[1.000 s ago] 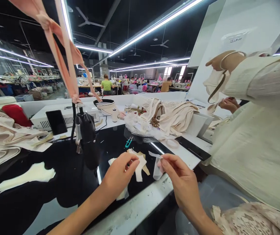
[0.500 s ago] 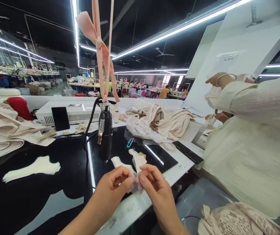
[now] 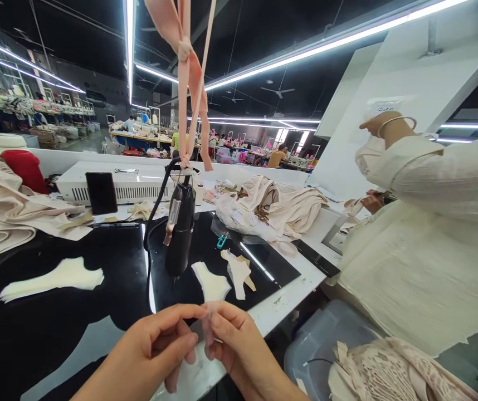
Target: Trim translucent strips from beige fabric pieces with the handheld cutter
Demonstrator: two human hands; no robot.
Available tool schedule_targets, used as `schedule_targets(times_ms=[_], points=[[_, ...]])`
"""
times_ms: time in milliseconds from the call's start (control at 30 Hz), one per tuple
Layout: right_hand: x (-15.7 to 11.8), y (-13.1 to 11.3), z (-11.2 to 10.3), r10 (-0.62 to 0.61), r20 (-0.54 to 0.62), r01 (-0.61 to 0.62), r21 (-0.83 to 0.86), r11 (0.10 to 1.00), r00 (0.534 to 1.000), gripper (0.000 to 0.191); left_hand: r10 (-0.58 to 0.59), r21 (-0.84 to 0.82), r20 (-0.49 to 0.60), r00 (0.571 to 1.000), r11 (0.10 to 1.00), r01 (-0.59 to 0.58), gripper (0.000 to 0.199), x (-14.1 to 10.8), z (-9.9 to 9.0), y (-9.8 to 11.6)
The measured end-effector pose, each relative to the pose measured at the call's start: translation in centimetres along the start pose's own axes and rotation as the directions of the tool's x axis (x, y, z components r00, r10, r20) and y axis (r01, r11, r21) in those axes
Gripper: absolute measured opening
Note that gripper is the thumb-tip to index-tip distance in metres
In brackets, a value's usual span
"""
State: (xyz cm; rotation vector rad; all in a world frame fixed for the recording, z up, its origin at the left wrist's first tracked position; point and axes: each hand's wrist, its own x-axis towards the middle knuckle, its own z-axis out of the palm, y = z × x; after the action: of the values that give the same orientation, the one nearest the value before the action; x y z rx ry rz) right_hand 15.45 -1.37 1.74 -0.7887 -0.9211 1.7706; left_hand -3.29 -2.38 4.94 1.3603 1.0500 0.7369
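My right hand (image 3: 239,340) pinches a small, thin translucent piece (image 3: 209,333) that hangs from its fingertips above the table's front edge. Beside it, my left hand (image 3: 166,345) has its index fingertip at the top of that piece, while its thumb stands apart from the finger. Just beyond my hands lies a cream cut fabric piece (image 3: 211,283). To its right, another pale cut piece (image 3: 238,273) rests on a tan one. A black handheld device (image 3: 179,228) hangs upright on pink fabric strips (image 3: 184,106) over the dark table surface.
A stack of cream cut pieces (image 3: 53,279) and a translucent template (image 3: 78,353) lie at left. Teal snips (image 3: 222,240) sit near a fabric heap (image 3: 293,209). A person in a pale garment (image 3: 427,250) stands at right, beside a plastic bin (image 3: 312,340).
My hands have come nearer and slightly left, off the cut pieces. My left thumb has parted from its index finger. The view has shifted slightly, and the hanging device tilts a little more.
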Motion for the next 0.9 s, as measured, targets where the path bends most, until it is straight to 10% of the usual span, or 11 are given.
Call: schedule_targets(times_ms=[900], points=[[0.6,0.0,0.5,-0.083,-0.218,0.003,-0.342,0.94,0.972,0.044,-0.164,-0.37,-0.336,0.928,0.929,0.03,0.045,-3.0,-4.2,-2.3]])
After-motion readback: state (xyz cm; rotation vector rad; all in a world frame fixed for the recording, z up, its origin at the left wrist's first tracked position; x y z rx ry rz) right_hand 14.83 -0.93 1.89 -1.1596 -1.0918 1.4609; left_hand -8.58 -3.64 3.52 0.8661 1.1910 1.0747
